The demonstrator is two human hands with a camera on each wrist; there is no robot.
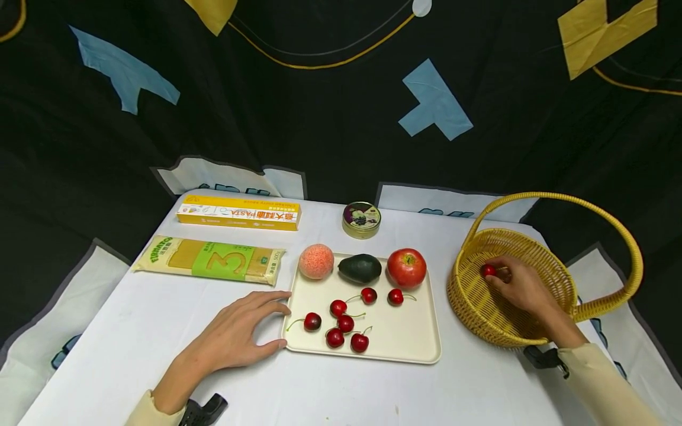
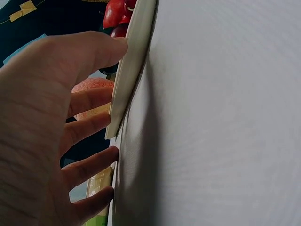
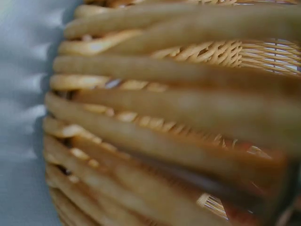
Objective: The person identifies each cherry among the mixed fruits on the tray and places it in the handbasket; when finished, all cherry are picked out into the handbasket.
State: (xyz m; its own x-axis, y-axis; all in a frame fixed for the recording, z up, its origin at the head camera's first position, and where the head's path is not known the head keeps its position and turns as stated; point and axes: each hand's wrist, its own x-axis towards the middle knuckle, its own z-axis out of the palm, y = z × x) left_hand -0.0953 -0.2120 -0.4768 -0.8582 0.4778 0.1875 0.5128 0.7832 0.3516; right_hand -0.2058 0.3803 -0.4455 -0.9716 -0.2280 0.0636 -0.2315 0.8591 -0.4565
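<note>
My right hand (image 1: 519,287) reaches inside a yellow wicker basket (image 1: 476,325) on the right. Its thumb and fingers pinch a dark red cherry (image 1: 487,270) above the basket floor. In the right wrist view the woven basket wall (image 3: 188,113) covers most of the hand. My left hand (image 1: 237,331) spreads its fingers along the left edge of a cream tray (image 1: 399,337); in the left wrist view, the thumb touches the tray's rim (image 2: 134,61). Several stemmed cherries (image 1: 346,323) lie on the tray, in front of a pink round fruit (image 1: 317,261), a dark green avocado (image 1: 360,269) and a red apple (image 1: 407,268).
Behind my left hand lie a pack of pasta (image 1: 213,258) and a yellow pasta box (image 1: 240,213). A round tin (image 1: 362,220) stands behind the tray. The basket's tall handle (image 1: 631,248) arches over its right side. A black cloth (image 1: 330,124) hangs behind the white table (image 1: 330,390).
</note>
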